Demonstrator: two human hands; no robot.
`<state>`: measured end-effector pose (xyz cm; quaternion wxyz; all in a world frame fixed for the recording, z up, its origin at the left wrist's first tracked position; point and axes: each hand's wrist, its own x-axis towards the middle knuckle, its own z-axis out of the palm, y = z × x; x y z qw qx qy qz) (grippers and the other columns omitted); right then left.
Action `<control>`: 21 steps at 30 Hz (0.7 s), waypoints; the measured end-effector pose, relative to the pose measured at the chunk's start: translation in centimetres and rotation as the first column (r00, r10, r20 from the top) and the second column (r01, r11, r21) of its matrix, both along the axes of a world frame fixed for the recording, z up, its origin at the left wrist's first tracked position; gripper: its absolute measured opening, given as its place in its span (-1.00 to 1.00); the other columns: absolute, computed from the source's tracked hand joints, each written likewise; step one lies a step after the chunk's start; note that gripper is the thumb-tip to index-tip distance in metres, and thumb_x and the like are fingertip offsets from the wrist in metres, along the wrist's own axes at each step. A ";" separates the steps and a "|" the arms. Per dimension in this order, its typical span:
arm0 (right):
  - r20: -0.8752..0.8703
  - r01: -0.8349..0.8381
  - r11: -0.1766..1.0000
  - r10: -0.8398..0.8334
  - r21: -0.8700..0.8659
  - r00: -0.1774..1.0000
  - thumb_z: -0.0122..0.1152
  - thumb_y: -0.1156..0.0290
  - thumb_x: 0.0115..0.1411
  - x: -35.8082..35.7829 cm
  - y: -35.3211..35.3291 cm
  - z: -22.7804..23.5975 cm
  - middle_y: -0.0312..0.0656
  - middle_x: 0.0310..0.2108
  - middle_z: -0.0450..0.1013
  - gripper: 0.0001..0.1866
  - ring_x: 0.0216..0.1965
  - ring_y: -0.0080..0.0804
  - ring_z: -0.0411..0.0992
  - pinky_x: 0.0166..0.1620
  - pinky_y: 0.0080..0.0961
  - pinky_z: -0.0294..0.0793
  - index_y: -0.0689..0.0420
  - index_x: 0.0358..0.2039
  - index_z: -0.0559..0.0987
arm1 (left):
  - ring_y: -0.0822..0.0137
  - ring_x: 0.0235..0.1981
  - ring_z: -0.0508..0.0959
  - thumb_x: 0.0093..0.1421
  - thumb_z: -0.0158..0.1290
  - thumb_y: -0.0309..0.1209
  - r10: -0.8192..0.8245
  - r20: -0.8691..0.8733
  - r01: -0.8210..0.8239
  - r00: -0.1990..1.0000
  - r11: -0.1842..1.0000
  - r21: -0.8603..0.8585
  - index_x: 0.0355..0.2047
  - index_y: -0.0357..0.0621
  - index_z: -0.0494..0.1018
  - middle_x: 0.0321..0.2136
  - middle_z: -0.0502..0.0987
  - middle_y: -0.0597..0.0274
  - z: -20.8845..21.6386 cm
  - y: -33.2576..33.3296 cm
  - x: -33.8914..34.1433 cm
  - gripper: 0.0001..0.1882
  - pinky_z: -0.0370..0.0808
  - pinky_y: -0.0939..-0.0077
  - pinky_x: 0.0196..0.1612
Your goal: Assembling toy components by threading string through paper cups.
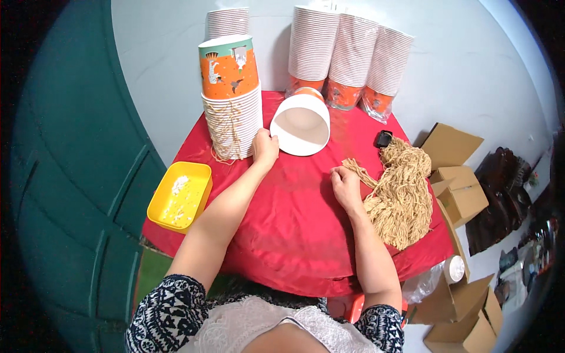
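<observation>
A white-lined paper bucket (301, 126) lies on its side on the red cloth, its mouth toward me. My left hand (266, 148) is closed at the left edge of its rim, fingertips on the rim. Just left of that hand rises a tall stack of nested paper buckets (250, 120), with tan strands down its side and an orange and green bucket (229, 67) on top. Over on the right, my right hand (346, 185) is closed with fingers curled against a thin bunch of tan twine strands (360, 170). This bunch runs into a large heap of twine (403, 200).
A yellow tub (206, 197) with white bits inside sits at the table's left edge. Wrapped bucket stacks (352, 59) stand against the wall. A small black object (383, 139) lies by the twine heap. Cardboard boxes (462, 194) are beyond the table's right edge.
</observation>
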<state>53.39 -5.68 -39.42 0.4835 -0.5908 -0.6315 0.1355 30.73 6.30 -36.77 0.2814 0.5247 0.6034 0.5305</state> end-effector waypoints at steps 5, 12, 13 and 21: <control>0.025 0.011 0.999 -0.010 -0.031 1.000 0.09 0.36 0.22 0.5 -0.4 0.0 0.15 -0.33 0.53 -0.76 -0.22 0.09 0.52 -0.13 -0.16 0.48 0.27 -0.28 0.60 | -0.11 -0.37 0.59 0.14 0.17 -0.38 0.160 -0.234 -0.133 0.959 0.983 0.125 -0.38 -0.24 0.45 -0.50 0.56 -0.10 -0.8 0.8 1.2 -0.81 0.48 0.05 -0.26; 0.037 -0.023 1.000 0.023 -0.008 0.999 0.10 0.37 0.21 -0.1 -0.2 0.1 0.15 -0.32 0.54 -0.77 -0.22 0.07 0.53 -0.14 -0.17 0.49 0.28 -0.28 0.60 | -0.13 -0.41 0.56 0.09 0.18 -0.42 0.223 -0.267 -0.149 0.937 0.951 0.273 -0.42 -0.22 0.41 -0.52 0.54 -0.09 -1.0 1.3 0.5 -0.82 0.45 0.02 -0.30; 0.028 -0.033 0.999 0.033 -0.009 0.999 0.09 0.37 0.21 -0.1 -0.1 0.0 0.14 -0.33 0.54 -0.77 -0.23 0.06 0.53 -0.14 -0.18 0.49 0.27 -0.28 0.60 | -0.13 -0.42 0.55 0.07 0.16 -0.44 0.238 -0.252 -0.159 0.938 0.942 0.297 -0.42 -0.23 0.40 -0.53 0.52 -0.10 -1.2 1.3 0.6 -0.83 0.44 0.02 -0.30; 0.031 -0.063 0.997 0.065 -0.037 0.997 0.08 0.39 0.20 -0.6 -0.6 0.5 0.12 -0.34 0.55 -0.77 -0.24 0.04 0.55 -0.14 -0.21 0.50 0.26 -0.28 0.62 | -0.10 -0.50 0.50 0.01 0.06 -0.52 0.264 -0.182 -0.177 0.947 0.904 0.389 -0.48 -0.24 0.34 -0.59 0.46 -0.09 -2.3 0.6 -0.1 -0.89 0.39 0.06 -0.36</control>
